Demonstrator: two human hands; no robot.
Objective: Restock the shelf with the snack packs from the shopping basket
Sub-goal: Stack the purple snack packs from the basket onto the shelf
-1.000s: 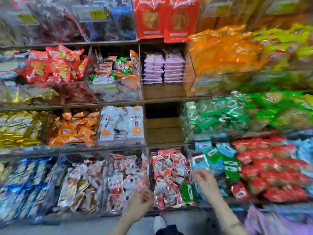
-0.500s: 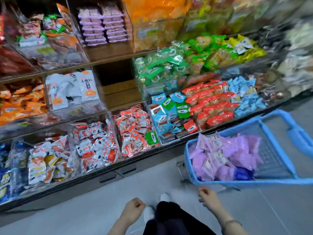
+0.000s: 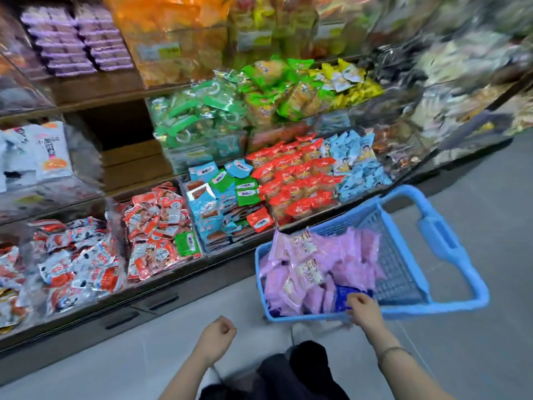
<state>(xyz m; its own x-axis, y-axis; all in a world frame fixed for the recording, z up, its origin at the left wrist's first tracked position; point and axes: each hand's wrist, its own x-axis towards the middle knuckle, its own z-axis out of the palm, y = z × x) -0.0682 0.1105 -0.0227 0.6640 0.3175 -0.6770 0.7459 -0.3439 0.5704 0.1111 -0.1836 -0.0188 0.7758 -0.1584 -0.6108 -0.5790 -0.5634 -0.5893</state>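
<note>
**Q:** Status of each grip?

**A:** The left grip was clenched on nothing. The right grip sat at the near rim of the shopping basket; whether it held a pack could not be determined.

**Q:** Handling of the snack packs?

**A:** The snack packs lay heaped in the basket, which stood on the grey floor. They were probably light, soft and slippery, so pinch a sealed edge. Beyond, the shelf had an empty wooden bay.
</note>
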